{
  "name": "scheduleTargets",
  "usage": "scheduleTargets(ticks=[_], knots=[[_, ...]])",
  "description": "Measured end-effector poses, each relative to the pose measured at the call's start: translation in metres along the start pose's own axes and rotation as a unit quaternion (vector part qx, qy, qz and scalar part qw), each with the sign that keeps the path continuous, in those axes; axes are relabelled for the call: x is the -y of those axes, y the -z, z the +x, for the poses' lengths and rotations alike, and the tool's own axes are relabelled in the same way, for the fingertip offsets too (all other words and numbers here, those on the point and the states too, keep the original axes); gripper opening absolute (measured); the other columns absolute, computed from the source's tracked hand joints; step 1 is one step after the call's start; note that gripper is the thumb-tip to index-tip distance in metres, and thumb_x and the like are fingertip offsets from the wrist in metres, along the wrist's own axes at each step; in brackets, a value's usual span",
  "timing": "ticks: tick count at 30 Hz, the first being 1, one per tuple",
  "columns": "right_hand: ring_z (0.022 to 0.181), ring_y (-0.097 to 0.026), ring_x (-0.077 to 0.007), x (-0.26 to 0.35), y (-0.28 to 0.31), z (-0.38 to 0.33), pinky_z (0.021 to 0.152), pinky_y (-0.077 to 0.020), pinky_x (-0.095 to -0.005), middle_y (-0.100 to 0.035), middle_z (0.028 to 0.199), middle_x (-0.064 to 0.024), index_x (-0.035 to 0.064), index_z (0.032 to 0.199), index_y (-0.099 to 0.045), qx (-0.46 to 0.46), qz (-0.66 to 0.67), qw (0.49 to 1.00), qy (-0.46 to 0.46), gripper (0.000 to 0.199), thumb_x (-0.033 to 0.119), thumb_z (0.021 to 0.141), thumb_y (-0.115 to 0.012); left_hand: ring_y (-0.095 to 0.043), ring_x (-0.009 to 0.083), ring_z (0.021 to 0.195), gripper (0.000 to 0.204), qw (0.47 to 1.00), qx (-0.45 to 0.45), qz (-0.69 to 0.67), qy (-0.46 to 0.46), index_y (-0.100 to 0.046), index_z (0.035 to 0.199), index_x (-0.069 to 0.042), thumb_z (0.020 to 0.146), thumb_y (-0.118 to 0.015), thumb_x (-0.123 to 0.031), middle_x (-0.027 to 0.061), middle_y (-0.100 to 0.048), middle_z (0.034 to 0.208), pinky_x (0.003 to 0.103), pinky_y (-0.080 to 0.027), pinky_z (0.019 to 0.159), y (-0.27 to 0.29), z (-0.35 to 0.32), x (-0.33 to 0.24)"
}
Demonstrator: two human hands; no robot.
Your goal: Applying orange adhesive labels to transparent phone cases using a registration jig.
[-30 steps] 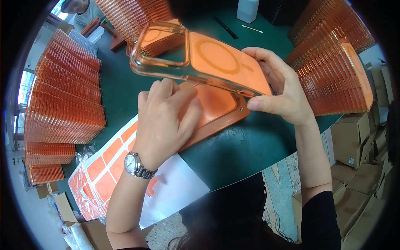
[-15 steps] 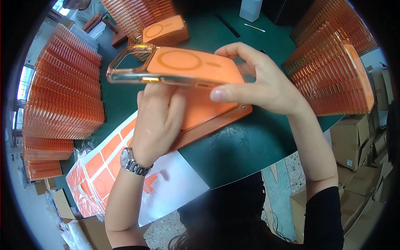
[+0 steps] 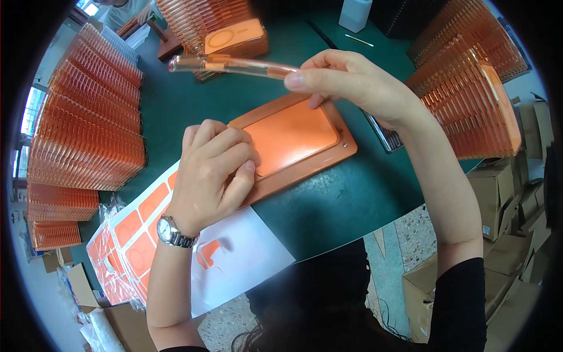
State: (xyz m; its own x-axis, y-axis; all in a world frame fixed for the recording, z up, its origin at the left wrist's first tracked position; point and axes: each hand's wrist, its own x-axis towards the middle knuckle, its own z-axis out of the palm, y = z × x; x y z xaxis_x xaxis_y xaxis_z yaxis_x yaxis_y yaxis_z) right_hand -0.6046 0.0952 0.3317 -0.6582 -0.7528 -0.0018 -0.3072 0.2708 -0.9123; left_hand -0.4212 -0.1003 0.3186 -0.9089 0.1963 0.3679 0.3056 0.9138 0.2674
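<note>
Left hand (image 3: 217,167): bare; silver wristwatch (image 3: 176,233), round pale dial (image 3: 165,230), link bracelet (image 3: 185,240) | Right hand (image 3: 355,82): bare; black elbow-length sleeve (image 3: 460,305) | Black garment (image 3: 311,296)

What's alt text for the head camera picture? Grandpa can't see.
The right hand holds a phone case edge-on above a green table; the left hand is at one end of an orange panel in a brown frame. Orange stacks stand on both sides.

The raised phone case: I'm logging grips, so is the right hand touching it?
Touching. The head view shows the right hand gripping the right end of the raised phone case, held edge-on above the green table.
</note>
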Motion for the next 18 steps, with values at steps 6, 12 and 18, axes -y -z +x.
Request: scheduleTargets(ticks=[6,12,18], knots=[[0.098,-0.068,-0.0215,-0.013,0.008,0.0,0.081,-0.0533,-0.03,-0.063,0.106,-0.0173,-0.0032,0.121,-0.063,0.009,0.055,0.998,-0.035,0.089,0.073,0.077,-0.073,-0.053,0.0241,0.09,0.008,0.998,0.009,0.04,-0.052,-0.063,0.078,-0.008,0.079,-0.06,-0.015,0.0049,-0.061,0.091,0.039,-0.04,0.086,-0.009,0.012,-0.001],[0.103,-0.067,-0.0223,-0.021,0.012,-0.002,0.083,-0.0534,-0.032,-0.062,0.111,-0.0186,-0.0028,0.125,-0.061,-0.017,0.121,0.992,-0.028,0.09,0.074,0.078,-0.072,-0.053,0.0249,0.09,0.008,0.998,0.004,0.044,-0.054,-0.06,0.078,-0.006,0.079,-0.059,-0.015,0.0063,-0.059,0.089,0.04,-0.04,0.085,-0.014,0.015,0.003],[0.109,-0.064,-0.0223,-0.024,0.028,-0.014,0.087,-0.0529,-0.0319,-0.062,0.114,-0.0173,-0.0018,0.129,-0.059,-0.02,0.098,0.995,0.015,0.085,0.068,0.083,-0.069,-0.052,0.0266,0.088,0.008,1.0,0.008,-0.012,-0.003,-0.057,0.08,-0.006,0.082,-0.057,-0.013,0.0072,-0.058,0.089,0.04,-0.04,0.085,-0.009,0.019,0.003]])
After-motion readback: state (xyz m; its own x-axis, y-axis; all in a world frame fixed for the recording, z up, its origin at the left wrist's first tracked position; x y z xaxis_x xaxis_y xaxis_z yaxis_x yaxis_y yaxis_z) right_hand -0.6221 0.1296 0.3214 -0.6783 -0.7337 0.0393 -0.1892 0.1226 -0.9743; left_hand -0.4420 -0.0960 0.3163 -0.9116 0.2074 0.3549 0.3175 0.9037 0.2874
